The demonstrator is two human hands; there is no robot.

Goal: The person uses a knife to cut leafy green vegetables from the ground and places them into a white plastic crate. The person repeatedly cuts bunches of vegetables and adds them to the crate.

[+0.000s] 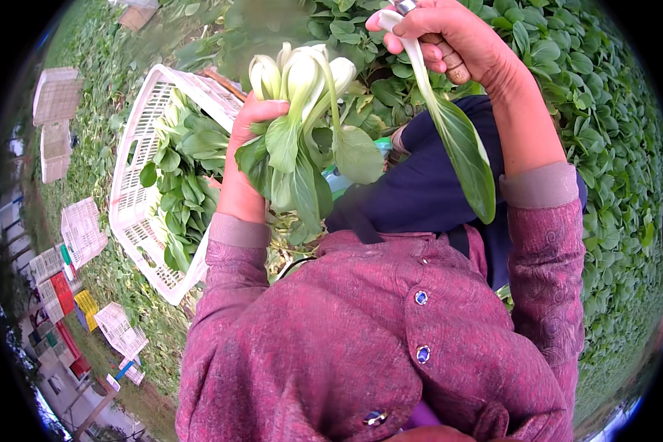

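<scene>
My left hand (pixel 254 125) is closed around a bunch of bok choy (pixel 300 77), its white bases upward and its green leaves hanging down. At the top, my right hand (pixel 456 37) pinches a single bok choy leaf (pixel 456 136) by its white stalk; the blade of the leaf dangles over my dark trouser leg. The same hand grips a tool with a wooden handle (pixel 456 68) and a metal collar (pixel 404 6); its working end is out of view. Left of my left hand, a white slatted plastic crate (pixel 131 180) holds cut bok choy (pixel 187 199).
Dense leafy plants (pixel 597 110) grow to the right and at the top. Several pale crates (pixel 83 230) stand farther off on the left, near a red crate (pixel 62 292) and a yellow crate (pixel 86 308). My bent leg (pixel 401 191) lies under the right hand's leaf.
</scene>
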